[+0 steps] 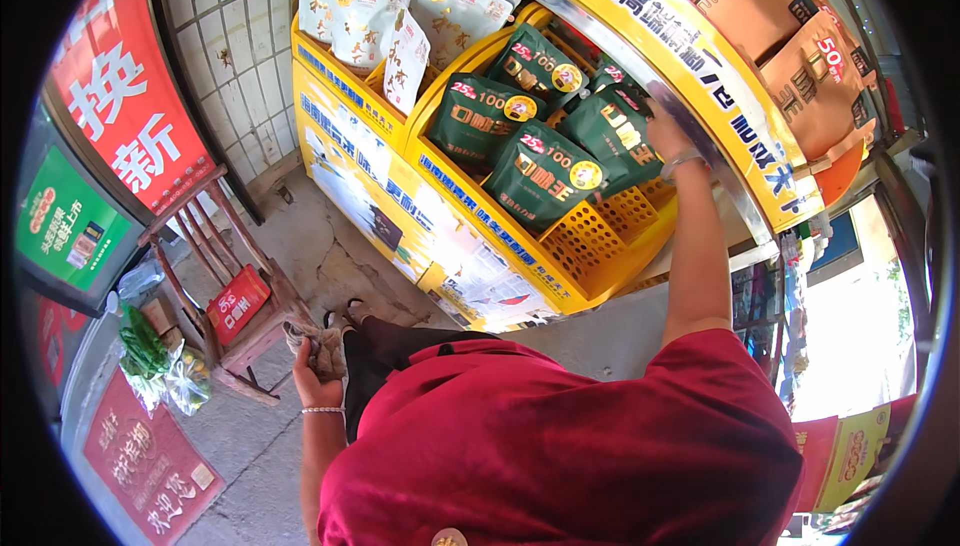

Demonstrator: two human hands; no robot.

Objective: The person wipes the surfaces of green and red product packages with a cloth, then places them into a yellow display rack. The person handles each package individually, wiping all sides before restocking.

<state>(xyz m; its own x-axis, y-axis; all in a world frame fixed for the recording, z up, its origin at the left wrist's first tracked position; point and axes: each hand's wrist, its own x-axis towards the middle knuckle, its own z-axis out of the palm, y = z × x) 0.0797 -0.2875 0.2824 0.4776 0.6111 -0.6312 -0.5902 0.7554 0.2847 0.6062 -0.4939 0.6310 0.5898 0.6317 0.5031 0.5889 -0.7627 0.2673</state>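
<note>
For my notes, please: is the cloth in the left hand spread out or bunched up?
Bunched up: the cloth sits in the left hand as a crumpled lump with uneven folds.

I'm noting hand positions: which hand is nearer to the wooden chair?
Left. The left hand, holding a brownish cloth, is just right of the wooden chair in the picture. The right hand is well away, at the green bags in the yellow display rack.

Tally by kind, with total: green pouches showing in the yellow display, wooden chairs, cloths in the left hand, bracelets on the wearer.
Green pouches: 5 (1 mostly hidden at the back)
Wooden chair: 1
Crumpled cloth in left hand: 1
Bracelets: 2
Total: 9
</note>
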